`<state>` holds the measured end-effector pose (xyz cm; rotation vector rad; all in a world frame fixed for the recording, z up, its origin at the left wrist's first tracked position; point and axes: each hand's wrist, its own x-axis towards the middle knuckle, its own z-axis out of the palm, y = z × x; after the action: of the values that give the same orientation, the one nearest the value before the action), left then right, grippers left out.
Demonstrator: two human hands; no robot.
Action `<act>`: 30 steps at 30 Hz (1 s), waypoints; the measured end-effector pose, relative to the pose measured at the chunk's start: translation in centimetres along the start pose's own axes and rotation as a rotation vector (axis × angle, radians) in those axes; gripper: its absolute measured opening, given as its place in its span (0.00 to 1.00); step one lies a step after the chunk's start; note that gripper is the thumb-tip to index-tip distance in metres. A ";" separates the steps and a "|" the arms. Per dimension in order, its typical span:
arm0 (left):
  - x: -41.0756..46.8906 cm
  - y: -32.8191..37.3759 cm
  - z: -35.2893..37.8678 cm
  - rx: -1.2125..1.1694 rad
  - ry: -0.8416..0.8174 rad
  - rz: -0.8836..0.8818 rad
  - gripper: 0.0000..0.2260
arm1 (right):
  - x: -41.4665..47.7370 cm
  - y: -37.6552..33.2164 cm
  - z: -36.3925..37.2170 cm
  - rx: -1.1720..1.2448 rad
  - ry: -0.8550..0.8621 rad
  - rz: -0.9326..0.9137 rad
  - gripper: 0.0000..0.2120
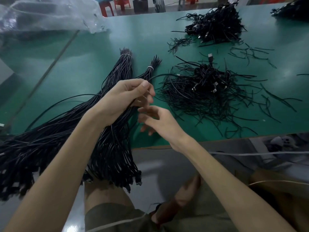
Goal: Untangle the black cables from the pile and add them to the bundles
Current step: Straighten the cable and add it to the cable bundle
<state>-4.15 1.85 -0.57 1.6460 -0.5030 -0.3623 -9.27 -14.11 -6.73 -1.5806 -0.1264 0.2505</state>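
Left hand (127, 97) pinched one black cable (160, 75) leading from tangled pile (209, 92) | right hand (159, 122) fingers loose, blurred, holding nothing | tied bundles (119, 72) beneath

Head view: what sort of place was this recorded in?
Probably a factory or workshop cable-assembly bench: a long green work table carries tied bundles of black cables, a tangled pile of USB cables and another heap farther along, with red plastic stools behind.

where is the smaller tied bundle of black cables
Head view, centre: the smaller tied bundle lies on the green table between the larger tied bundle to its left and the tangled cable pile to its right.
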 end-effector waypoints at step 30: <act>-2.9 -3.8 -2.5 0.128 0.129 -0.143 0.30 | 2.8 -2.3 1.0 0.298 0.398 -0.247 0.17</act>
<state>-4.90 5.80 -4.18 1.8220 -0.3179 -0.3324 -6.60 -12.39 -4.63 -1.2755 0.0267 -0.2311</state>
